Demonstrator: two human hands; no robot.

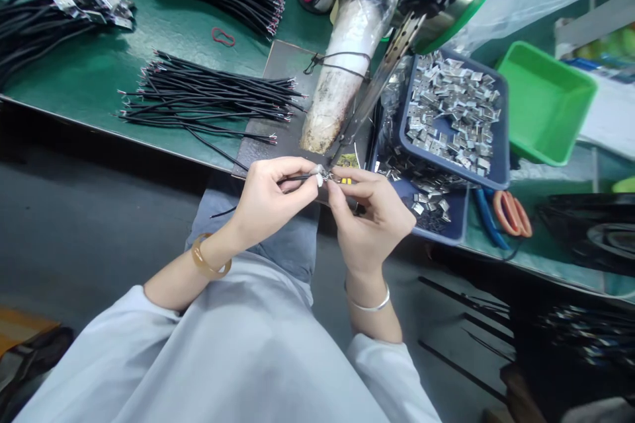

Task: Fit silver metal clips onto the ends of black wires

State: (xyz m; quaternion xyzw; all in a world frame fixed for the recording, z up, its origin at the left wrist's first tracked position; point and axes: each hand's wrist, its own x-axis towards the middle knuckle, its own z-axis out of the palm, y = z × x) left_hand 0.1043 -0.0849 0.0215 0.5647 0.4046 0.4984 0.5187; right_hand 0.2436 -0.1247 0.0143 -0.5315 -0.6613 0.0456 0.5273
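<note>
- A thin black cable [296, 178], pinched between the thumb and forefinger of the left hand [275, 195]; its visible stretch lies nearly level, pointing toward the right hand [370, 211].
- A small silvery metal piece [327, 174], just beyond the cable's end, where both hands' fingertips meet over the table edge; whether it is joined to the cable cannot be told.
- A tiny yellow piece [346, 180], showing between the right thumb and forefinger, close beside the metal.
</note>
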